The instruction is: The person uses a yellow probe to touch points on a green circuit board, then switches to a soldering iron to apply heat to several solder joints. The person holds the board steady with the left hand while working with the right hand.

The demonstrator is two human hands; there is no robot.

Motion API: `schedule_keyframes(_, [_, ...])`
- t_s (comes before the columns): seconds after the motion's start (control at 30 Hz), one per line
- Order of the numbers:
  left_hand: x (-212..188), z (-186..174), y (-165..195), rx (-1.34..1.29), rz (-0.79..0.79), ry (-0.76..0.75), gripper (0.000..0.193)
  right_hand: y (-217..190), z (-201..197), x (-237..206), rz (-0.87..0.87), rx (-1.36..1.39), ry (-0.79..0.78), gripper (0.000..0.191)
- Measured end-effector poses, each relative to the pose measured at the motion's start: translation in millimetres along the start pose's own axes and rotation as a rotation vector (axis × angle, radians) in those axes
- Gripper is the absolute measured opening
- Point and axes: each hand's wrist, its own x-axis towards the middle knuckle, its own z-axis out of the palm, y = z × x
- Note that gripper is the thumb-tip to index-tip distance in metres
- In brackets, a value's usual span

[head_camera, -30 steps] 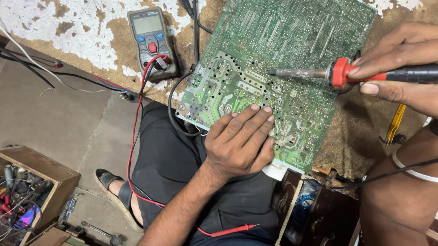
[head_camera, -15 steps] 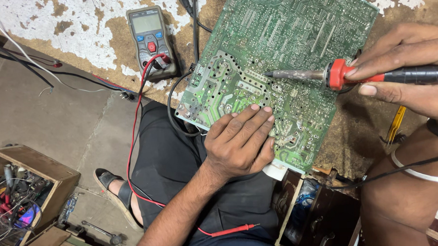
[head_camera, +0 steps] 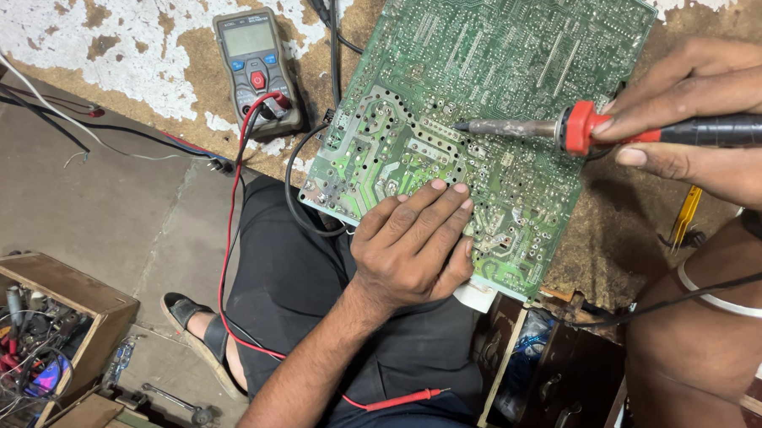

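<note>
Two hands share the work in the head view, the only one given. The left hand (head_camera: 412, 251) lies flat on the near edge of a green circuit board (head_camera: 478, 92), solder side up, its fingers (head_camera: 436, 205) spread and closed on nothing, simply pressing the board down where it overhangs the worn, paint-flaked table (head_camera: 97, 55) above the person's lap. The right hand (head_camera: 715, 114) pinches the red-and-black handle of a soldering iron (head_camera: 581, 129) between thumb and fingertips, held nearly level, its metal tip resting at a joint near the board's middle, just beyond the left fingertips.

The step in hand looks like heating one solder joint; whether the tip truly touches the pad or hovers just above is hard to tell from this angle. The next move would call for a steady board and a small, exact shift of the tip, with the left fingertips kept clear of it.

A multimeter (head_camera: 256, 71) lies on the table beside the board, its red lead (head_camera: 230, 244) trailing across the lap. A wooden box of tools (head_camera: 39, 327) sits on the floor, well apart.
</note>
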Motion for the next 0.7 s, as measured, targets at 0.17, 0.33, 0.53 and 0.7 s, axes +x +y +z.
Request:
schedule_keyframes(0.17, [0.0,0.4,0.6,-0.005,-0.007,0.001,0.030,-1.7,0.0,2.3,0.007,-0.005,0.009,0.027])
schedule_keyframes(0.33, [-0.2,0.2,0.0,-0.005,-0.008,0.003,0.030,-6.9,-0.7,2.2,-0.022,-0.003,0.006,0.026])
schedule_keyframes(0.53, [0.5,-0.6,0.2,-0.005,0.003,-0.010,0.030,-4.7,-2.7,2.5,0.052,-0.008,0.014,0.028])
schedule_keyframes(0.7, [-0.5,0.6,-0.8,0.020,0.009,0.015,0.031,1.1,-3.0,3.3,0.003,-0.040,0.015,0.032])
